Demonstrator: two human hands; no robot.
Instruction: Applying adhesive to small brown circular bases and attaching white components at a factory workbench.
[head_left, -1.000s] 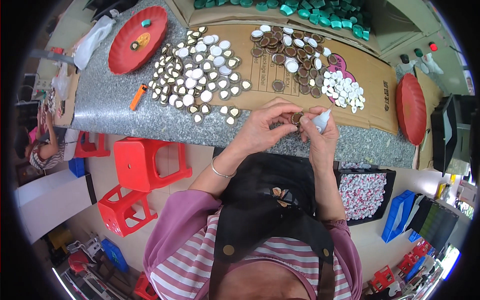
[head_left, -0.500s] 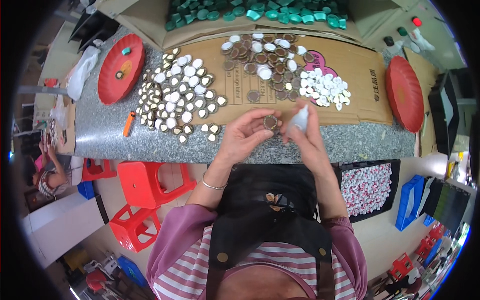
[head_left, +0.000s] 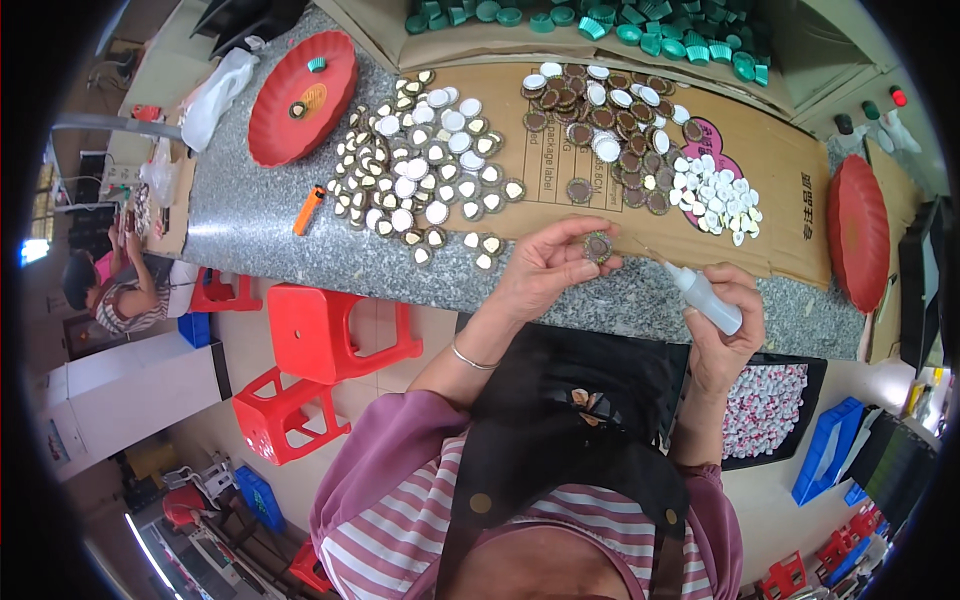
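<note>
Between the fingertips of my left hand (head_left: 545,272) is a small round disc (head_left: 598,247) with a brown face and a beaded rim. My right hand (head_left: 738,325) is closed round a translucent white squeeze bottle (head_left: 710,302). The bottle leans over, its thin needle tip pointing up and left towards the disc, with a gap between them. Beyond my hands, brown and white discs (head_left: 605,110) lie heaped on a cardboard sheet (head_left: 790,215). Right of them is a pile of small white pieces (head_left: 718,195). Another spread of discs with pale pieces on them (head_left: 415,165) lies to the left.
Red fluted trays stand at the left (head_left: 262,128) and right (head_left: 858,235) of the speckled counter (head_left: 250,215). An orange lighter-like object (head_left: 309,210) lies near the left tray. Green cups (head_left: 630,35) fill a box at the back. Red stools (head_left: 310,335) stand below the counter.
The bottle in my right hand has swung from tip-up to tilted, its tip now towards the disc. My left hand still holds the disc. The whole view has shifted.
</note>
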